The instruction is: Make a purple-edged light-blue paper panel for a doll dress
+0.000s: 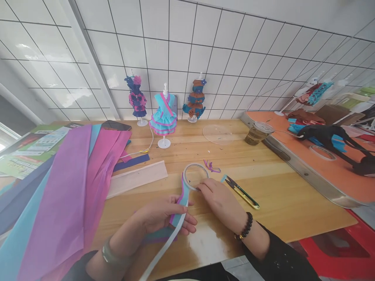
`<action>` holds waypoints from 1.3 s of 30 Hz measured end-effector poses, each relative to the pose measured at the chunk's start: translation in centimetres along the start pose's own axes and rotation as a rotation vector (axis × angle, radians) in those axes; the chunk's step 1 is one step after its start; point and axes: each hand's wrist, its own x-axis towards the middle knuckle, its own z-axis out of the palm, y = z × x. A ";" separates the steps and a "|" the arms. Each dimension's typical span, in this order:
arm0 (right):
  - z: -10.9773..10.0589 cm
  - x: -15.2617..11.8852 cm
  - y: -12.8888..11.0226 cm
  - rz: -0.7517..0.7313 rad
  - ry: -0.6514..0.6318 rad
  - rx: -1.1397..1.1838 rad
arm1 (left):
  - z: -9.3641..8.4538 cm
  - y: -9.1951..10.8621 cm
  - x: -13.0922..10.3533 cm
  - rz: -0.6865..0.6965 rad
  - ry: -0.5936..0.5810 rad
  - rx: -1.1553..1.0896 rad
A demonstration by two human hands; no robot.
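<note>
My left hand (158, 214) has its thumb and fingers closed on a light-blue crepe-paper strip (184, 195) with a purple edge. A narrow white length of tape (165, 248) runs along the strip, under my left thumb, and down toward the table's front edge. My right hand (221, 201) pinches the near right side of a tape roll (184, 175), a ring tilted at the strip's far end. Below my left hand, more of the blue strip lies on the table, partly hidden. Thread snips (242, 194) with a yellow handle lie right of my right hand.
Purple, pink and blue crepe sheets (67, 187) cover the left side. Small dress forms (164, 113) in paper dresses stand by the tiled wall. A lidded cup (258, 133) sits at back right, beside an orange table (293, 144). Purple scraps (212, 167) lie mid-table.
</note>
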 end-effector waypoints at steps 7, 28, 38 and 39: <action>-2.1 -1.8 4.5 0.111 0.122 -0.121 | 0.4 0.0 -0.4 -0.052 -0.051 0.077; -0.6 -9.7 14.7 0.845 0.095 -0.241 | -2.3 2.6 -6.3 0.247 0.584 0.768; 0.1 -1.8 0.0 0.167 -0.025 0.519 | -3.6 0.0 -6.9 0.104 0.688 1.232; 0.1 -1.0 -1.0 0.137 -0.058 0.577 | -3.6 -0.3 -6.6 0.123 0.700 1.252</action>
